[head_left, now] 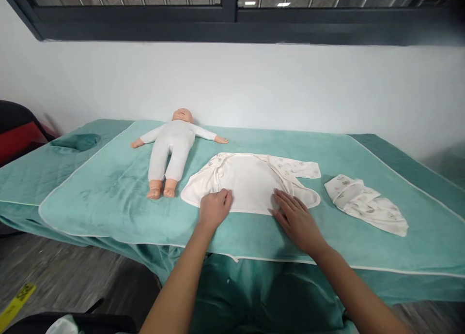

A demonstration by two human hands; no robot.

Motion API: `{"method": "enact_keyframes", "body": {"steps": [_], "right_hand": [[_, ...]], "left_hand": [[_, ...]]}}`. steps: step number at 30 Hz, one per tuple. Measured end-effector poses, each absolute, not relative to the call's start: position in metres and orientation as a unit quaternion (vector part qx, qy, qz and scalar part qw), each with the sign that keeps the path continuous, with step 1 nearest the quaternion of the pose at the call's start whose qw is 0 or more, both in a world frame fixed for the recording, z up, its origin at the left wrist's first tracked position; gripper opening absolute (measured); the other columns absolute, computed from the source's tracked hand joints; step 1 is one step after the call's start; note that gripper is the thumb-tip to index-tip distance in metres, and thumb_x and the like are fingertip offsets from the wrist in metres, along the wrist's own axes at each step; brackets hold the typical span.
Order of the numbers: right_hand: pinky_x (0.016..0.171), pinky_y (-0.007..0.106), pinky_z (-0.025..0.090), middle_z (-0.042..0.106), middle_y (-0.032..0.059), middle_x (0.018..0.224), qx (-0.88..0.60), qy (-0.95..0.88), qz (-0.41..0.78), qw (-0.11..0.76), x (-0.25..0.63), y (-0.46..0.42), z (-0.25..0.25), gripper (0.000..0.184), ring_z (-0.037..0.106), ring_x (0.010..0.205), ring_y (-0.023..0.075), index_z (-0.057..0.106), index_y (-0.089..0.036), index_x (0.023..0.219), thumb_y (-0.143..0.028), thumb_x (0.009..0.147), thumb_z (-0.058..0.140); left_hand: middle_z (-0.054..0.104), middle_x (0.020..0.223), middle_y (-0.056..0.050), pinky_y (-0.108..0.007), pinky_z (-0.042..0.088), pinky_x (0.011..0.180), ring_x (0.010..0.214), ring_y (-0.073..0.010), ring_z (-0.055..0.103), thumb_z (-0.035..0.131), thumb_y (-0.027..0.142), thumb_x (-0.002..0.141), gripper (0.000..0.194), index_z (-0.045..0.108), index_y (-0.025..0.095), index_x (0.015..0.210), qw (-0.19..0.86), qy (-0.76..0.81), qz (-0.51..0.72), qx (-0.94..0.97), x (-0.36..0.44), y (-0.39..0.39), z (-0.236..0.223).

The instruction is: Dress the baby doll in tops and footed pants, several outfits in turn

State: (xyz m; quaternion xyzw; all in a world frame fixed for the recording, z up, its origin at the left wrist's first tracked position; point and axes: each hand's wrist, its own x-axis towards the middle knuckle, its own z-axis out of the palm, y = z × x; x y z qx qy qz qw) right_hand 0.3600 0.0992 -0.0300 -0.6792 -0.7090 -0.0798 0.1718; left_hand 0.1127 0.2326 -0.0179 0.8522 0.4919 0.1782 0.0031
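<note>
Smoothing hands meet a little white shirt on the green bed

The small white shirt (250, 181) lies spread on the green cover (109, 208) of the bed (25, 181), about midway between its left and right ends and nearer the front edge than the wall (232, 82). Its plain middle faces up; small printed figures show along the borders and on the one sleeve (303, 169) that reaches out toward the right end. At the other shoulder the cloth is bunched, and I cannot tell how that sleeve lies.

The left hand (215, 209) rests at the shirt's front hem, left of the middle, its fingers curled in narrow and the thumb pointing across. Whether any cloth is pinched inside it, I cannot tell. The right hand (295, 220) is laid out flat, palm down, with fingers extended close together, its fingertips on the same hem farther right.

Toward the bed's back edge, left of the shirt, a doll (174, 143) in a white suit lies with arms spread wide, its head toward the wall and its bare feet toward the front edge. A second printed garment (366, 205) lies crumpled and folded near the right end, just beside the shirt but apart from it.
</note>
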Motion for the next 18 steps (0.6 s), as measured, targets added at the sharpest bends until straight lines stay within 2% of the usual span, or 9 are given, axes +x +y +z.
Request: {"method": "enact_keyframes", "body": {"steps": [5,11,18], "right_hand": [[0.118,0.047,0.033,0.044,0.0082,0.156,-0.666,-0.716,-0.105,0.179,0.362,0.086,-0.035,0.052,0.041,0.145,0.0253,0.044,-0.019,0.151,-0.042,0.104,0.042],[0.117,0.047,0.035,0.049,0.0042,0.153,-0.649,-0.718,-0.128,0.216,0.361,0.071,-0.049,0.044,0.043,0.144,0.0248,0.051,-0.025,0.146,-0.033,0.103,0.046],[0.114,0.046,0.037,0.053,0.0041,0.150,-0.649,-0.707,-0.132,0.248,0.358,0.057,-0.055,0.045,0.046,0.141,0.0248,0.049,-0.026,0.147,-0.028,0.102,0.048]], "left_hand": [[0.074,0.071,-0.007,-0.034,0.025,0.059,0.067,-0.0216,0.068,0.032,0.041,0.104,0.048,0.070,0.020,0.084,0.003,0.492,0.192,0.849,0.113,0.233,-0.020],[0.074,0.071,-0.008,-0.033,0.025,0.059,0.066,-0.0212,0.068,0.032,0.042,0.104,0.048,0.070,0.020,0.083,0.004,0.494,0.196,0.847,0.112,0.232,-0.020],[0.074,0.069,-0.007,-0.033,0.024,0.058,0.065,-0.0207,0.068,0.032,0.041,0.104,0.047,0.071,0.020,0.085,0.001,0.495,0.193,0.847,0.112,0.231,-0.019]]}}
